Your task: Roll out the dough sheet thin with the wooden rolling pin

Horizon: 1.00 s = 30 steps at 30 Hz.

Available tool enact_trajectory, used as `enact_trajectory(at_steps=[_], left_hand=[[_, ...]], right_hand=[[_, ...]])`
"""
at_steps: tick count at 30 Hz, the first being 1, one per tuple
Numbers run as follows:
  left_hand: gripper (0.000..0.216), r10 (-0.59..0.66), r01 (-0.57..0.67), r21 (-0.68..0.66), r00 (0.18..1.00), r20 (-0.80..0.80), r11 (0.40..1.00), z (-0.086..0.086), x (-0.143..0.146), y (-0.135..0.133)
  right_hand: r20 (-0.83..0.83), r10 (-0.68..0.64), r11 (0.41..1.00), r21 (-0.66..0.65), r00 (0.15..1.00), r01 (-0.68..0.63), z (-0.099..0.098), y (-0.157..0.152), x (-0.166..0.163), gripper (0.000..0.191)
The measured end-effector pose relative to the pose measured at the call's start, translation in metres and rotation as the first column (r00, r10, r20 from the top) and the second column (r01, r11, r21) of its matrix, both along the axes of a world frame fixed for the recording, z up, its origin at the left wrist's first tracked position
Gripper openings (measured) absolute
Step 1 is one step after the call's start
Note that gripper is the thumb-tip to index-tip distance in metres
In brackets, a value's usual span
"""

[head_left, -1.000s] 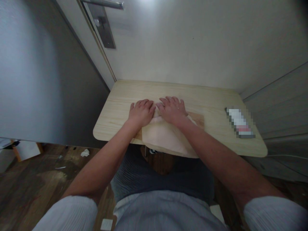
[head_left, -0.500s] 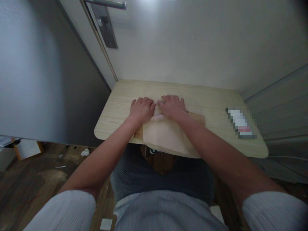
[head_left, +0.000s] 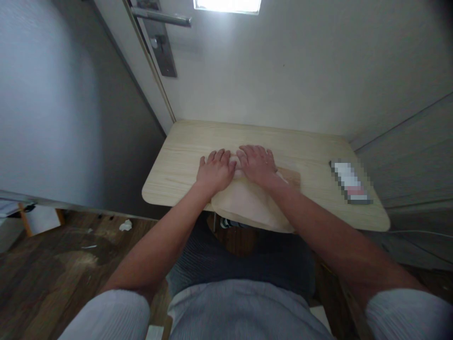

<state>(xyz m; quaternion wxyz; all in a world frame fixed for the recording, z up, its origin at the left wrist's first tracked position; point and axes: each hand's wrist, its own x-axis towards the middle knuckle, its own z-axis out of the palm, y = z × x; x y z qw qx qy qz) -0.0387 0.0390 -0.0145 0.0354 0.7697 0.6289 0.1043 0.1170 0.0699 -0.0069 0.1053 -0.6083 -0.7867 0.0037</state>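
A pale beige cloth (head_left: 247, 204) lies on a small light-wood table (head_left: 300, 146) and hangs a little over its front edge. Under the cloth a brown board or paper (head_left: 292, 175) shows at the right. My left hand (head_left: 214, 171) and my right hand (head_left: 257, 164) lie side by side on the cloth's far edge, fingers stretched flat and pressing down. Neither hand grips anything.
A blurred phone-like object (head_left: 349, 182) lies near the table's right end. A white door with a metal handle (head_left: 161, 18) stands behind the table; a grey wall is at the left. Scraps (head_left: 125, 225) lie on the dark wooden floor.
My hands have stayed on the cloth's far edge, fingers a little flatter. The view has tipped up slightly, showing more of the door and a bright window.
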Motion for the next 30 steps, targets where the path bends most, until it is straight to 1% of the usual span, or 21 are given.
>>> enact_trajectory(at_steps=[3, 6, 11, 17, 23, 30], left_hand=[[0.056, -0.028, 0.029, -0.081, 1.000, 0.009, 0.996, -0.002, -0.005, 0.010], [0.055, -0.051, 0.052, -0.126, 0.999, 0.015, 0.991, -0.002, -0.010, 0.018], [0.048, -0.094, 0.093, -0.098, 0.996, -0.008, 0.991, -0.001, -0.014, 0.026], [0.043, -0.049, 0.048, -0.047, 0.999, -0.017, 0.998, -0.003, -0.012, 0.027], [0.041, -0.017, 0.016, -0.017, 0.999, -0.042, 1.000, 0.001, -0.011, 0.026], [0.042, 0.000, -0.001, -0.041, 1.000, -0.023, 0.999, 0.003, -0.012, 0.032]], right_hand=[[0.030, 0.033, 0.998, 0.060, 0.999, -0.035, -0.004, -0.010, 0.006, 0.049], [0.036, 0.015, 0.997, 0.078, 0.999, -0.017, -0.007, -0.011, 0.008, 0.050], [0.024, 0.006, 0.998, 0.062, 1.000, -0.007, -0.006, -0.004, 0.006, 0.052], [0.050, 0.001, 1.000, 0.014, 0.999, -0.002, -0.004, 0.005, 0.006, 0.051], [0.076, 0.005, 0.999, -0.044, 0.997, -0.002, -0.002, 0.016, 0.004, 0.051], [0.104, 0.058, 0.989, -0.142, 0.993, -0.043, 0.002, 0.027, 0.005, 0.053]])
